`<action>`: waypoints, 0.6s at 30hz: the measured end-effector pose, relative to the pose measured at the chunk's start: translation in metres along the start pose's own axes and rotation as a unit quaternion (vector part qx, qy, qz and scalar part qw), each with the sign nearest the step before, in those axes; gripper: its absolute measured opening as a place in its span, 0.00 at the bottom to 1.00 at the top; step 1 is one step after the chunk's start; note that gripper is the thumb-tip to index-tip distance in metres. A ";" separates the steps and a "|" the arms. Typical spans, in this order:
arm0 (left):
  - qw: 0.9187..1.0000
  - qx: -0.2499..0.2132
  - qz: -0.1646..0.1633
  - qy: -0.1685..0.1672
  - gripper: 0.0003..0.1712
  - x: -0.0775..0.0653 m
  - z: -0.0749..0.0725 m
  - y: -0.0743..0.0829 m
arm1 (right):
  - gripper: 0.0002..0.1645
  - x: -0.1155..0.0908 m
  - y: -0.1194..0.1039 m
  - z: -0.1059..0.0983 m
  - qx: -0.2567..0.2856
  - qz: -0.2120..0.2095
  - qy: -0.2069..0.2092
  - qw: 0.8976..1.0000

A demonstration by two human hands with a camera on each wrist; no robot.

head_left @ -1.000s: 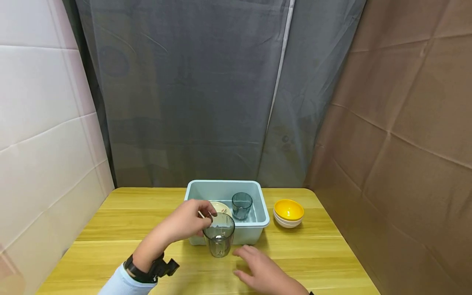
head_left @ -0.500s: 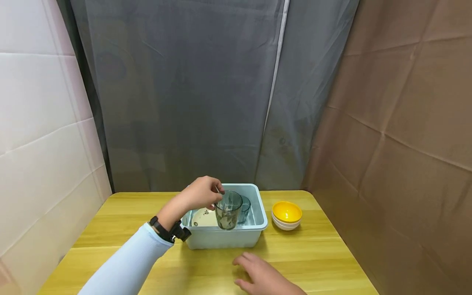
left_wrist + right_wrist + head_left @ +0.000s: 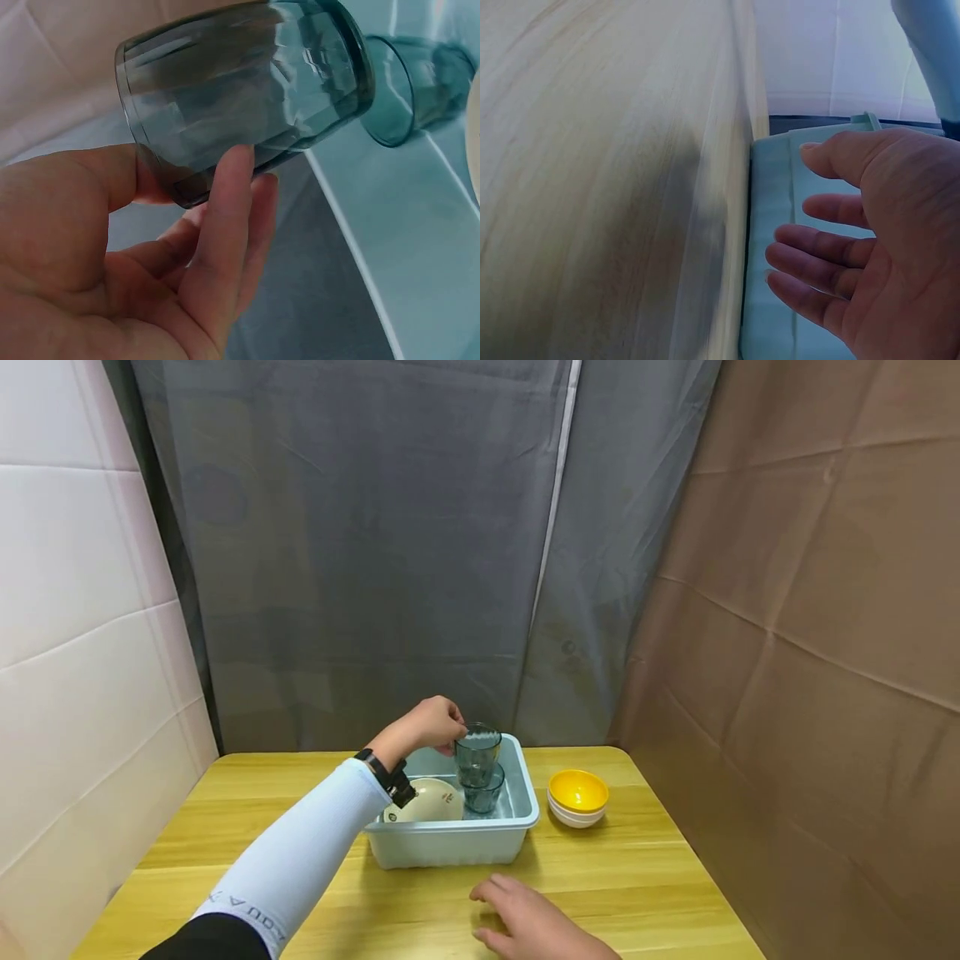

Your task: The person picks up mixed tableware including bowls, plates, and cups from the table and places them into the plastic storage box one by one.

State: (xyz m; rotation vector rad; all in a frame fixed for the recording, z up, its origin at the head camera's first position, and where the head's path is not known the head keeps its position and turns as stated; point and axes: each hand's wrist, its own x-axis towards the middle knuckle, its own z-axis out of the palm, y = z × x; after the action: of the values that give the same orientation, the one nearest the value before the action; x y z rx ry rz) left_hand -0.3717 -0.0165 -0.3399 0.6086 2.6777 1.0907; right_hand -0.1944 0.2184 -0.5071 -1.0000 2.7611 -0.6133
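My left hand [image 3: 431, 724] pinches the rim of a smoky glass tumbler [image 3: 477, 750] between thumb and fingers, and holds it over the light blue plastic bin [image 3: 450, 843]. In the left wrist view the tumbler [image 3: 247, 90] has its base toward a second, teal glass [image 3: 427, 82] in the bin. From the head view that lower glass [image 3: 483, 795] is partly covered by the held one. A cream dish with a small printed pattern [image 3: 429, 802] lies in the bin's left part. My right hand [image 3: 528, 920] hovers before the bin, fingers loosely bent, with nothing in it.
To the right of the bin stands a yellow bowl [image 3: 579, 790] stacked on white bowls [image 3: 576, 817]. The wooden table [image 3: 247, 827] ends at a grey curtain [image 3: 360, 568] behind, with a brown cloth [image 3: 810, 652] along the right side.
The left hand has carried the tumbler away from me, from in front of the bin to above the glass inside it. The right hand has barely moved.
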 end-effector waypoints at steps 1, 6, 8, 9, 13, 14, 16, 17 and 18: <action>1.000 0.006 -0.004 0.000 0.10 0.004 0.000 -0.001 | 0.23 0.000 0.000 0.000 -0.003 -0.004 0.000 1.000; 0.999 0.028 -0.022 0.005 0.25 0.021 0.002 -0.005 | 0.23 0.000 0.000 0.002 -0.011 -0.011 0.000 1.000; 0.999 0.026 -0.033 0.008 0.28 0.027 0.005 -0.006 | 0.22 -0.001 0.000 0.001 -0.006 -0.002 -0.002 1.000; 0.999 0.022 -0.040 0.010 0.28 0.030 0.007 -0.007 | 0.22 -0.001 0.000 0.000 -0.003 0.004 -0.003 1.000; 0.997 0.015 -0.070 0.024 0.21 0.040 0.015 -0.012 | 0.22 -0.002 -0.001 0.000 -0.001 0.009 -0.002 1.000; 0.996 0.015 -0.079 0.026 0.17 0.043 0.017 -0.013 | 0.22 -0.002 -0.001 0.000 -0.003 0.008 -0.001 1.000; 0.995 0.012 -0.093 0.033 0.08 0.046 0.021 -0.014 | 0.22 -0.002 -0.002 -0.001 -0.006 0.005 0.002 1.000; 0.994 0.013 -0.101 0.034 0.07 0.047 0.023 -0.015 | 0.22 -0.002 -0.002 -0.001 -0.008 0.004 0.003 1.000; 0.993 0.011 -0.109 0.034 0.10 0.049 0.025 -0.016 | 0.22 -0.002 -0.003 -0.001 -0.010 0.003 0.005 1.000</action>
State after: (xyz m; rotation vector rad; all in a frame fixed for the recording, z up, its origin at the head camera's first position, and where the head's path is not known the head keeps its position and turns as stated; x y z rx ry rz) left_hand -0.4121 0.0103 -0.3696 0.2788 2.7384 1.0403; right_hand -0.1916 0.2182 -0.5053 -0.9957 2.7824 -0.5918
